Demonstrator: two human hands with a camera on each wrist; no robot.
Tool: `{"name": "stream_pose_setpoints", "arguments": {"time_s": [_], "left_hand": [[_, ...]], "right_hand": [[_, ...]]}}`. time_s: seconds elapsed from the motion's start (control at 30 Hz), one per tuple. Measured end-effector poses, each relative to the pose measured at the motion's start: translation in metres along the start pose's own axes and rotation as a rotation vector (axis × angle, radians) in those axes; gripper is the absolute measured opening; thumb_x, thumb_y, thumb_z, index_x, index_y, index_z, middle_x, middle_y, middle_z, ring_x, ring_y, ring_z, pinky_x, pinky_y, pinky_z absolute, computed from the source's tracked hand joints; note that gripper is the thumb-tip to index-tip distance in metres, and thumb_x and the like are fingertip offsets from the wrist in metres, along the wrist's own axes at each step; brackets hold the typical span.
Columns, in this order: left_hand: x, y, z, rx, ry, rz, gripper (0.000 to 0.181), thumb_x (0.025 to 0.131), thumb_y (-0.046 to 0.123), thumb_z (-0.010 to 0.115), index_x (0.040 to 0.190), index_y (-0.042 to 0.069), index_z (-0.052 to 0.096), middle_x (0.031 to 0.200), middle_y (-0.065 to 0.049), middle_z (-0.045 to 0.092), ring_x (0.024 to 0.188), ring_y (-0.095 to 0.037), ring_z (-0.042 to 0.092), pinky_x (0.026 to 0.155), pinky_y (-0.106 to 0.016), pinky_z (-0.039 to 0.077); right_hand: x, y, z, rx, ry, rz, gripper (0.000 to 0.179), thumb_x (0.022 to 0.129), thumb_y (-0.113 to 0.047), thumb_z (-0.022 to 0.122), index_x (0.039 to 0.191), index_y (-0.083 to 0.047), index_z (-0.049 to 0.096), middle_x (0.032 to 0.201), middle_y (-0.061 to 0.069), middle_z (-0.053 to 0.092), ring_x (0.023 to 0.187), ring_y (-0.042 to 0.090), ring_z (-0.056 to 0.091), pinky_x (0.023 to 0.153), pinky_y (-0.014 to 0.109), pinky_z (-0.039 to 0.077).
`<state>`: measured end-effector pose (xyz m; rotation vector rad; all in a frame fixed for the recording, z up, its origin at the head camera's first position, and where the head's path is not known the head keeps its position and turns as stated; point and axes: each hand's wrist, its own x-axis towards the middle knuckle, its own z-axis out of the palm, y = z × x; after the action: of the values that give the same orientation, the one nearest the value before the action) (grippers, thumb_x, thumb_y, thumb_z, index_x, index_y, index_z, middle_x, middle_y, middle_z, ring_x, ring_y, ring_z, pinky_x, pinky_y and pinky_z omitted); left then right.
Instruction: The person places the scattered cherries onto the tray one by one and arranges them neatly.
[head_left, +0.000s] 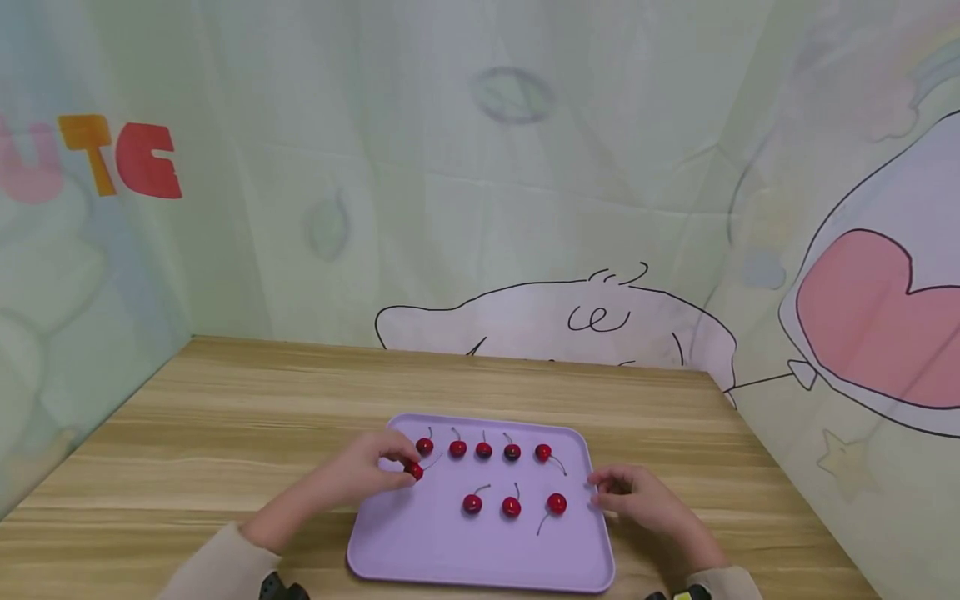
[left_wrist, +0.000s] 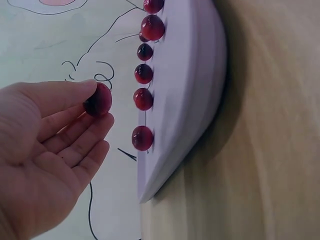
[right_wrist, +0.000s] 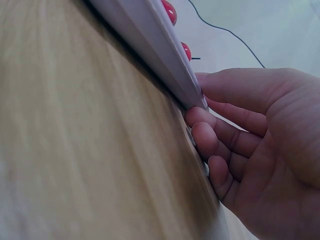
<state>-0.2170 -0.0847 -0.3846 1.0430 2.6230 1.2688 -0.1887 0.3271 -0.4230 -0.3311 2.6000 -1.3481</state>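
Observation:
Between thumb and fingertips, my left hand [head_left: 358,472] pinches a red cherry [head_left: 415,472] over the left part of a lilac tray [head_left: 427,542]. In the left wrist view the held cherry [left_wrist: 102,100] hangs clear of the tray. A back row of several cherries, among them one near my left fingers [head_left: 424,446], lies on the tray. Three more form a row in front, with a middle cherry [head_left: 512,507]. My right hand [head_left: 641,498] grips the tray's right rim [right_wrist: 175,65], thumb at the top and fingers against the underside.
The tray rests on a wood-grain table [head_left: 285,392]. Behind and beside it hangs a printed cloth [head_left: 450,208] with cartoon drawings. A dark wrist device [head_left: 281,587] shows at the left sleeve [head_left: 225,562].

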Motion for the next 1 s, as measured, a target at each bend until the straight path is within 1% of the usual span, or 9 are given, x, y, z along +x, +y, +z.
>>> {"name": "stream_pose_setpoints", "arguments": {"time_s": [0.13, 0.27, 0.33, 0.47, 0.6, 0.83, 1.0], "left_hand": [[0.002, -0.002, 0.009, -0.003, -0.009, 0.019, 0.014, 0.079, 0.004, 0.074, 0.092, 0.001, 0.07, 0.089, -0.001, 0.068, 0.086, -0.016, 0.064, 0.08, -0.034, 0.055], [0.004, -0.003, 0.017, -0.01, -0.023, 0.007, 0.015, 0.077, 0.005, 0.075, 0.091, 0.003, 0.07, 0.088, 0.002, 0.067, 0.086, -0.015, 0.063, 0.079, -0.031, 0.054], [0.004, -0.002, 0.02, -0.023, -0.035, -0.003, 0.015, 0.076, 0.005, 0.075, 0.09, 0.003, 0.07, 0.087, 0.002, 0.066, 0.085, -0.014, 0.062, 0.078, -0.032, 0.054], [0.005, -0.002, 0.025, -0.027, -0.053, -0.014, 0.014, 0.075, 0.004, 0.076, 0.089, 0.003, 0.07, 0.084, 0.004, 0.065, 0.082, -0.012, 0.062, 0.077, -0.03, 0.054], [0.005, -0.002, 0.028, -0.013, -0.056, -0.013, 0.014, 0.075, 0.005, 0.076, 0.088, 0.004, 0.07, 0.083, 0.004, 0.065, 0.081, -0.011, 0.06, 0.075, -0.029, 0.053], [0.005, -0.001, 0.029, -0.025, -0.061, -0.034, 0.015, 0.075, 0.005, 0.077, 0.088, 0.003, 0.07, 0.083, 0.003, 0.066, 0.082, -0.013, 0.061, 0.076, -0.028, 0.053], [0.004, -0.001, 0.03, -0.02, -0.071, -0.053, 0.015, 0.075, 0.004, 0.077, 0.089, 0.003, 0.07, 0.084, 0.002, 0.067, 0.082, -0.015, 0.062, 0.075, -0.028, 0.053]], "right_hand": [[0.0, 0.0, 0.0, -0.01, -0.001, 0.004, 0.03, 0.087, -0.014, 0.069, 0.111, 0.003, 0.065, 0.086, 0.005, 0.058, 0.077, 0.012, 0.052, 0.061, 0.021, 0.044], [0.0, 0.0, 0.0, -0.009, -0.001, 0.007, 0.03, 0.087, -0.014, 0.068, 0.111, 0.003, 0.065, 0.086, 0.005, 0.059, 0.077, 0.012, 0.052, 0.062, 0.021, 0.044], [-0.001, 0.0, 0.0, -0.004, 0.0, 0.01, 0.03, 0.087, -0.015, 0.068, 0.111, 0.002, 0.065, 0.086, 0.005, 0.058, 0.077, 0.013, 0.051, 0.062, 0.021, 0.044], [0.0, 0.0, 0.0, 0.005, 0.001, 0.012, 0.029, 0.087, -0.014, 0.068, 0.111, 0.002, 0.065, 0.086, 0.005, 0.058, 0.077, 0.013, 0.051, 0.061, 0.021, 0.044], [0.0, 0.0, -0.001, -0.005, 0.0, 0.006, 0.029, 0.087, -0.015, 0.069, 0.11, 0.002, 0.065, 0.086, 0.005, 0.058, 0.075, 0.012, 0.051, 0.06, 0.021, 0.044], [0.001, 0.002, -0.001, -0.028, 0.0, -0.021, 0.029, 0.086, -0.015, 0.069, 0.109, 0.003, 0.065, 0.085, 0.005, 0.058, 0.073, 0.01, 0.051, 0.059, 0.021, 0.045], [0.001, 0.003, -0.001, -0.021, 0.001, -0.017, 0.029, 0.086, -0.015, 0.069, 0.109, 0.003, 0.065, 0.085, 0.005, 0.058, 0.073, 0.01, 0.051, 0.059, 0.021, 0.044]]}}
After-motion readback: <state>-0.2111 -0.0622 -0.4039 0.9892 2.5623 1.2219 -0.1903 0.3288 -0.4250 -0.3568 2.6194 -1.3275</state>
